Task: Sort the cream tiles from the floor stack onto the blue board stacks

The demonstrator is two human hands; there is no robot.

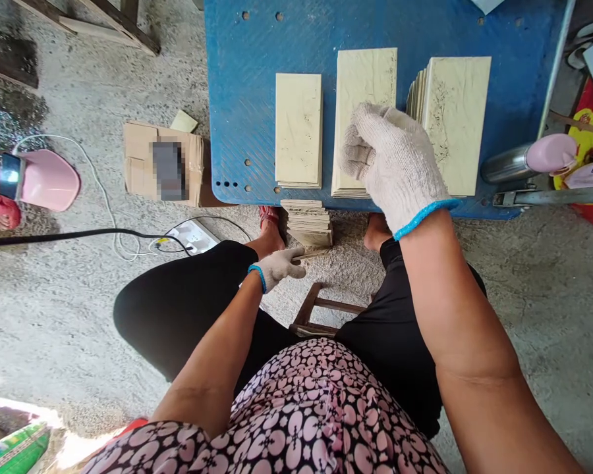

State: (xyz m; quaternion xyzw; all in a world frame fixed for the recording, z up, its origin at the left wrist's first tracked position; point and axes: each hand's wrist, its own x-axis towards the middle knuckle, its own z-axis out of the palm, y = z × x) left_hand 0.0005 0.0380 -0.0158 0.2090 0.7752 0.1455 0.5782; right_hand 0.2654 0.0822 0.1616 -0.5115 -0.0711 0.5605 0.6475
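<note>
I sit at a blue table [242, 99] that carries three stacks of cream tiles. My right hand [388, 161], in a white knit glove, rests curled on the near end of the middle tile stack [363, 82]. A shorter left tile stack [299, 125] lies beside it, and a right tile stack [457, 118] is fanned at its left edge. Down between my knees, my gloved left hand [279, 266] pinches a thin tile [312, 253] at the foot of a floor tile stack [309, 222].
A cardboard box [141, 158] lies on the concrete floor left of the table, with a white power strip [195, 237] and cables near it. A pink object [49, 179] is at far left. A metal flask with a pink cap [528, 161] lies at the table's right edge. A wooden stool [321, 316] is under me.
</note>
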